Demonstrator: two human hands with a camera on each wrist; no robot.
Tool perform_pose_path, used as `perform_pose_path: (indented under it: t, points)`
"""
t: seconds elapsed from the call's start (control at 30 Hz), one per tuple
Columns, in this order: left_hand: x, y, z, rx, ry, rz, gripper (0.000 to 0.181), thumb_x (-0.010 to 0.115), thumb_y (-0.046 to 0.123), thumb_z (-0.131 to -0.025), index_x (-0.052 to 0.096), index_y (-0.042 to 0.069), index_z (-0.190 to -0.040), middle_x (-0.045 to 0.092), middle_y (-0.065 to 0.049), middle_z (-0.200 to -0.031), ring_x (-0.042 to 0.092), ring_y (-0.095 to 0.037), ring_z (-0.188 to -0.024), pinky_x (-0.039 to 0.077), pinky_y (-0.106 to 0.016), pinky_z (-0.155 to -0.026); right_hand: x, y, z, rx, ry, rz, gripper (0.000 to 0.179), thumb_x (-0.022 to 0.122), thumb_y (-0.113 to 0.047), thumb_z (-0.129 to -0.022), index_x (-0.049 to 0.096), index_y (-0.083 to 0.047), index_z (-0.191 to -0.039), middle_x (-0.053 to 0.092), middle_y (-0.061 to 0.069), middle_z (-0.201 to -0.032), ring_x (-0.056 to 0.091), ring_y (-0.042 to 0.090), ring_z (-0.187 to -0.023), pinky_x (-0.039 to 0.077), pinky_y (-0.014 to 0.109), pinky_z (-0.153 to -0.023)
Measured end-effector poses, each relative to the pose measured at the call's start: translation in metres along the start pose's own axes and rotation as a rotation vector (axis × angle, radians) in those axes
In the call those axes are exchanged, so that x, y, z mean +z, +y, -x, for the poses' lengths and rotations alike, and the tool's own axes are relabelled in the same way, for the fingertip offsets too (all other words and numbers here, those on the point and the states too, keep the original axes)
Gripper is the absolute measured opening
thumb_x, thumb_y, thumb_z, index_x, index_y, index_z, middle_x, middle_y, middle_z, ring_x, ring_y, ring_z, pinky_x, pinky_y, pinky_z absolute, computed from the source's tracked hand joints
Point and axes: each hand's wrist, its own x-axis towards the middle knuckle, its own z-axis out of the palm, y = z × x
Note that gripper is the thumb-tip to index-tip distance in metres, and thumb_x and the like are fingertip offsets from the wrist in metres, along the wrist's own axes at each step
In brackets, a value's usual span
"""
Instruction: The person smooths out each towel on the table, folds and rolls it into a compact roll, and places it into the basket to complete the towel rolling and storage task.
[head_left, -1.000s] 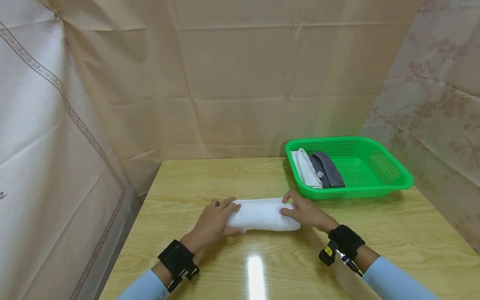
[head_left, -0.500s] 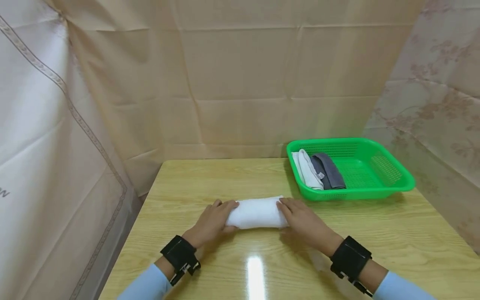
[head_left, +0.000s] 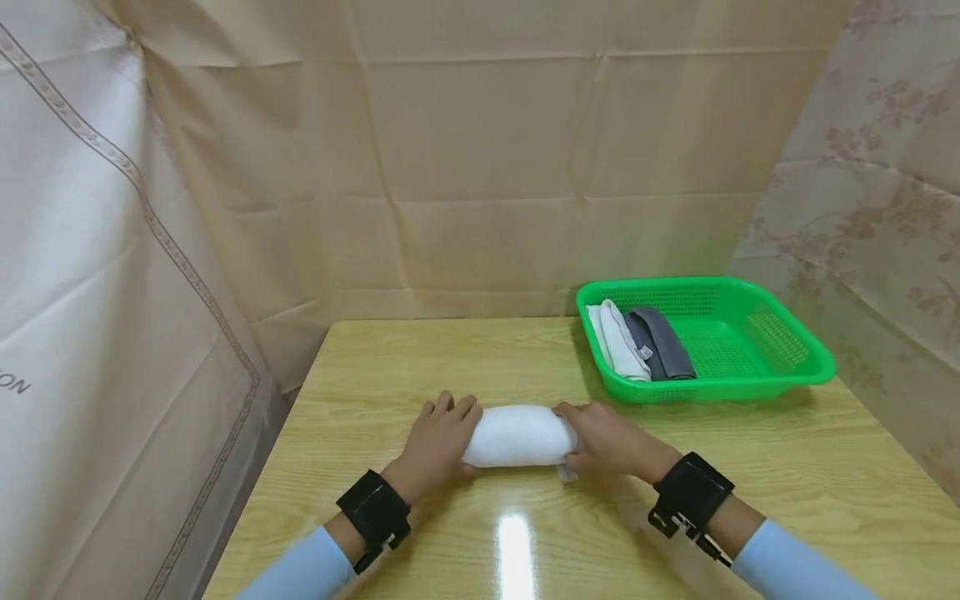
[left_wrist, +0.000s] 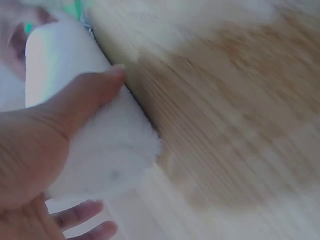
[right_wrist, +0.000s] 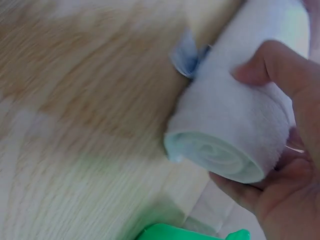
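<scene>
A white towel rolled into a cylinder [head_left: 520, 436] lies between my two hands, at the middle of the wooden table. At its left end, my left hand [head_left: 441, 440] holds it, the thumb [left_wrist: 95, 90] across the near side and the fingers beyond. My right hand [head_left: 617, 442] grips the other end, the thumb [right_wrist: 257, 70] pressed along the side and the fingers under and behind. The spiral of the roll [right_wrist: 215, 155] shows at this end in the right wrist view. A small label [right_wrist: 185, 55] sticks out from the towel's near side.
A green plastic basket [head_left: 750, 389] stands at the back right of the table [head_left: 420, 354]. Inside lie a folded white towel [head_left: 618, 342] and a dark grey towel [head_left: 663, 343] on its left side. Cloth hangs behind and at both sides.
Both hands have shifted their hold at the roll's ends, and the right hand has closed round its end. The towel has turned, and its label now shows at the front.
</scene>
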Motion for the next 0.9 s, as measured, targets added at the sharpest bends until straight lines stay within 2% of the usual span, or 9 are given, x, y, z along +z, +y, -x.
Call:
perform_pose_path:
  t: [0.07,0.17,0.33,0.47,0.53,0.6,0.7,0.77,0.9]
  points:
    - [0.0,0.006,-0.003,0.028,0.022,-0.083,0.085,0.096,0.055,-0.063,0.056,0.006,-0.12,0.062,-0.009,-0.118,0.054,-0.029,-0.103,0.051,-0.046,-0.085,-0.003,0.002,0.0,0.003,-0.032,-0.04,0.054,0.086,-0.014,-0.073,0.062,0.002,-0.119,0.071,0.011,-0.099,0.068,0.019,-0.083,0.058,0.038,-0.072]
    - [0.001,0.011,-0.006,0.052,0.019,-0.113,0.092,0.098,0.053,-0.062,0.053,0.007,-0.127,0.061,-0.009,-0.11,0.057,-0.027,-0.101,0.05,-0.044,-0.083,-0.008,0.003,-0.001,0.001,-0.073,-0.097,0.049,0.083,-0.014,-0.074,0.064,0.002,-0.116,0.071,0.008,-0.098,0.066,0.014,-0.081,0.056,0.034,-0.071]
    - [0.003,0.015,-0.009,0.069,0.012,-0.093,0.092,0.099,0.049,-0.061,0.053,0.012,-0.131,0.058,-0.01,-0.115,0.056,-0.028,-0.103,0.049,-0.045,-0.086,-0.016,0.004,-0.005,0.004,-0.161,-0.176,0.04,0.08,-0.017,-0.077,0.067,-0.001,-0.112,0.07,0.002,-0.095,0.062,0.009,-0.079,0.053,0.03,-0.07]
    - [0.005,0.014,-0.01,0.095,-0.005,-0.1,0.097,0.098,0.052,-0.061,0.053,0.008,-0.135,0.061,-0.009,-0.118,0.058,-0.027,-0.107,0.051,-0.045,-0.09,-0.02,0.005,-0.009,0.016,-0.247,-0.218,0.035,0.08,-0.022,-0.082,0.068,-0.005,-0.11,0.068,-0.003,-0.095,0.061,0.008,-0.081,0.052,0.03,-0.073]
    - [0.007,0.014,-0.01,0.106,-0.021,-0.067,0.1,0.097,0.051,-0.062,0.05,0.007,-0.138,0.063,-0.009,-0.117,0.059,-0.026,-0.107,0.052,-0.045,-0.091,-0.021,0.002,-0.01,0.059,-0.286,-0.244,0.038,0.079,-0.022,-0.083,0.066,-0.005,-0.114,0.067,-0.002,-0.099,0.061,0.011,-0.086,0.052,0.034,-0.078]
    - [0.009,0.013,-0.012,0.11,-0.03,-0.008,0.099,0.097,0.05,-0.062,0.049,0.008,-0.138,0.063,-0.009,-0.115,0.059,-0.025,-0.105,0.052,-0.045,-0.089,-0.016,-0.007,-0.009,0.139,-0.295,-0.227,0.051,0.077,-0.022,-0.083,0.061,-0.001,-0.126,0.065,0.006,-0.109,0.061,0.021,-0.096,0.051,0.042,-0.085]
    - [0.011,0.01,-0.015,0.119,-0.058,0.086,0.094,0.096,0.047,-0.062,0.049,0.01,-0.135,0.062,-0.008,-0.112,0.057,-0.024,-0.102,0.051,-0.045,-0.087,-0.003,-0.025,-0.001,0.193,-0.221,-0.093,0.079,0.082,-0.028,-0.079,0.047,-0.006,-0.146,0.054,0.021,-0.132,0.055,0.039,-0.115,0.043,0.06,-0.096]
    - [0.011,0.007,-0.017,0.125,-0.085,0.136,0.091,0.095,0.045,-0.063,0.049,0.01,-0.133,0.061,-0.009,-0.112,0.055,-0.024,-0.102,0.05,-0.044,-0.085,0.008,-0.034,0.003,0.194,-0.134,0.035,0.095,0.087,-0.039,-0.074,0.041,-0.012,-0.153,0.046,0.027,-0.139,0.049,0.046,-0.121,0.039,0.068,-0.097]
    - [0.01,-0.002,-0.022,0.122,-0.117,0.218,0.091,0.094,0.04,-0.064,0.047,0.009,-0.135,0.061,-0.009,-0.116,0.055,-0.024,-0.105,0.05,-0.042,-0.088,0.02,-0.03,0.001,0.143,-0.002,0.165,0.106,0.096,-0.054,-0.06,0.047,-0.018,-0.147,0.049,0.017,-0.13,0.048,0.038,-0.116,0.041,0.06,-0.093]
